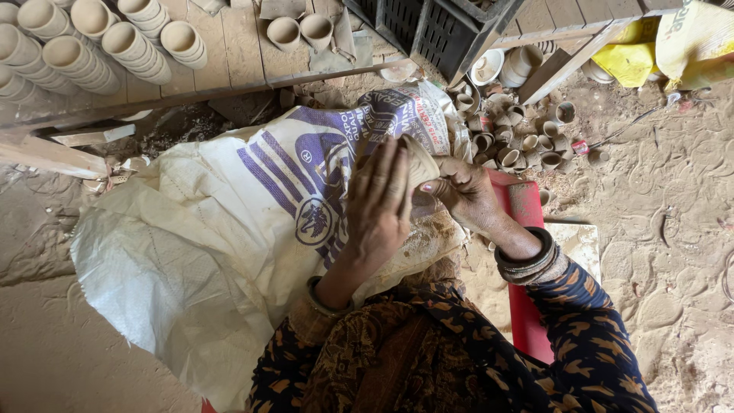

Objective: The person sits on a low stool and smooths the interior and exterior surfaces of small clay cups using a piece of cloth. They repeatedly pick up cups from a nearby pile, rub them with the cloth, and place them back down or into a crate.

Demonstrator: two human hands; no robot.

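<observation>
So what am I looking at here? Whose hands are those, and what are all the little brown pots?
The camera sits on a person's head and looks down, so you see their own two hands. The left hand and the right hand hold one small clay cup between them. Under the hands lies a big white sack with purple printing, spread over sandy ground. Stacks of clay cups lie on wooden boards at the top left. More loose cups are heaped on the ground, beside a dark plastic crate.
</observation>
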